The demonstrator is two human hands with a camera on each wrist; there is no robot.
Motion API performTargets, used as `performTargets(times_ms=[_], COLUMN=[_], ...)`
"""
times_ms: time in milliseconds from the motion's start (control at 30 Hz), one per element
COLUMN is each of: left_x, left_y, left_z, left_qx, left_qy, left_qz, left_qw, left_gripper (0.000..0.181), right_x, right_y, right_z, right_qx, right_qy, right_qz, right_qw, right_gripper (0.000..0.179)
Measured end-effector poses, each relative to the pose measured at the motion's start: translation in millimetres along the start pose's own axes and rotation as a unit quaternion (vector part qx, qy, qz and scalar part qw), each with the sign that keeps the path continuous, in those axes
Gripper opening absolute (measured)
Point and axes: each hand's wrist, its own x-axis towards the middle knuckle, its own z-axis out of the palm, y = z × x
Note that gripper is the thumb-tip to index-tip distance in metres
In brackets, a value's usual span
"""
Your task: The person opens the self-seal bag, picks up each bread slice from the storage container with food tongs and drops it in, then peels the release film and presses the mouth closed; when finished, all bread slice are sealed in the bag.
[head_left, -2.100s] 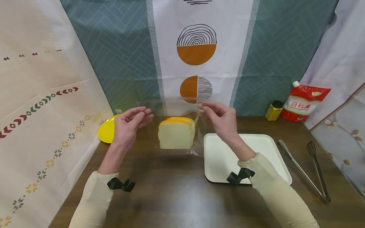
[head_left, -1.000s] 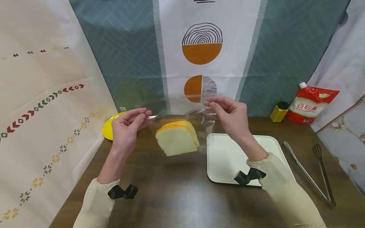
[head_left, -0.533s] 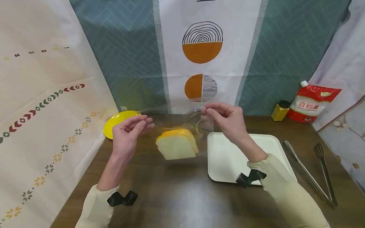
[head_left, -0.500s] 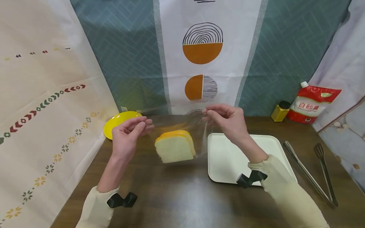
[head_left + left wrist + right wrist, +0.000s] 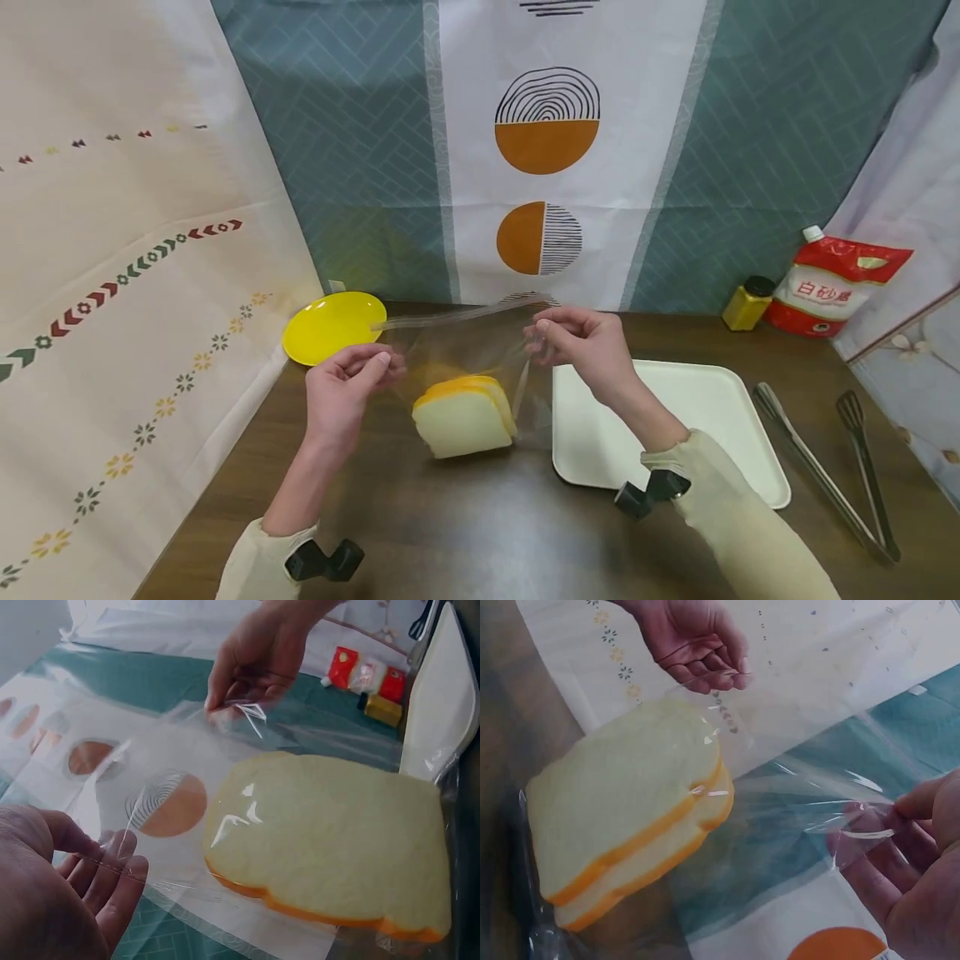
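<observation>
My left hand [image 5: 348, 379] and right hand [image 5: 588, 346] each pinch the rim of a clear plastic bag [image 5: 461, 346] between thumb and fingertips, one at either side, so that the film stretches across between them. Beyond my fingers a far strip of the rim runs crosswise, and the mouth seems to gape between there and me. The bread slices [image 5: 462, 421] sit low inside the bag, below and between my hands, with my left fingertips looking a little nearer to them than my right. Their longer side runs roughly from hand to hand, its right end tipped slightly up, and the broad face is turned towards me. Whether they touch the desk [image 5: 480, 533] I cannot tell.

The slices, at least two, have a pale, matte, faintly spongy face and a smooth orange crust; the film over them is thin, glossy and creased with bright glints.

Further out, a shiny oval yellow plate [image 5: 330, 325] lies past my left hand. A white tray [image 5: 697, 417] with rounded corners lies under my right forearm, metal tongs [image 5: 812, 467] splayed beside it on the dark, wood-grained desk.
</observation>
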Motion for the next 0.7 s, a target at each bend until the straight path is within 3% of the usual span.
performTargets(times_ms=[167, 333, 500, 700], left_x=[-5.9, -11.3, -15.1, -19.6], left_y=[-2.9, -3.4, -2.2, -2.7], left_z=[1.6, -0.6, -0.2, 4.0], left_qx=[-0.019, -0.033, -0.027, -0.007], left_qy=[0.038, 0.031, 0.005, 0.012], left_qz=[-0.021, -0.012, 0.0, 0.013], left_qw=[0.9989, 0.9989, 0.9996, 0.9998], left_gripper=[0.019, 0.007, 0.015, 0.029], right_x=[-4.1, -5.5, -2.3, -0.2], right_y=[0.7, 0.8, 2.4, 6.7], right_z=[1.5, 2.5, 4.3, 6.0], right_qx=[0.021, 0.04, 0.046, 0.057], right_qy=[0.004, 0.0, 0.014, 0.034], right_qz=[0.017, 0.026, 0.034, 0.052], right_qw=[0.9996, 0.9989, 0.9983, 0.9965], right_gripper=[0.024, 0.028, 0.028, 0.027])
